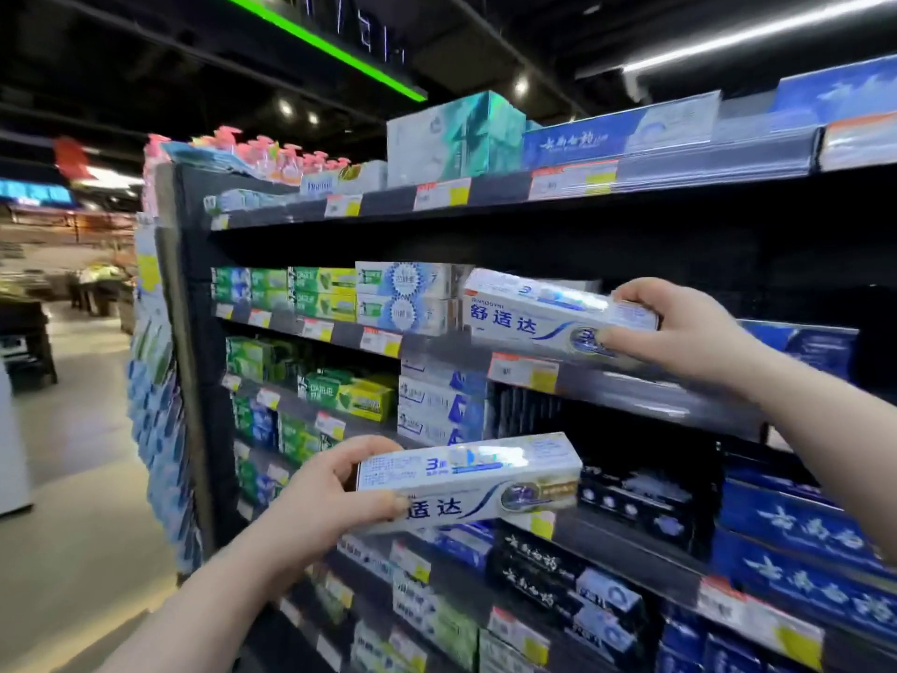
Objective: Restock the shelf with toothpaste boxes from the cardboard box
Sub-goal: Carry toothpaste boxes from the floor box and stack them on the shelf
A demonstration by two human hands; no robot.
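Gripping upper box (pixel 534 313), right hand (pixel 679 327) at shelf edge (pixel 631 387), dark gap (pixel 728 259) behind, left hand (pixel 330 497) gripping lower box (pixel 466 483), seemingly clear.

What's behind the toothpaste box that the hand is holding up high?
Behind the upper toothpaste box, gripped by the right hand, only dark shelf space shows. White-and-blue boxes stand just to its left. Anything straight behind the box is covered.
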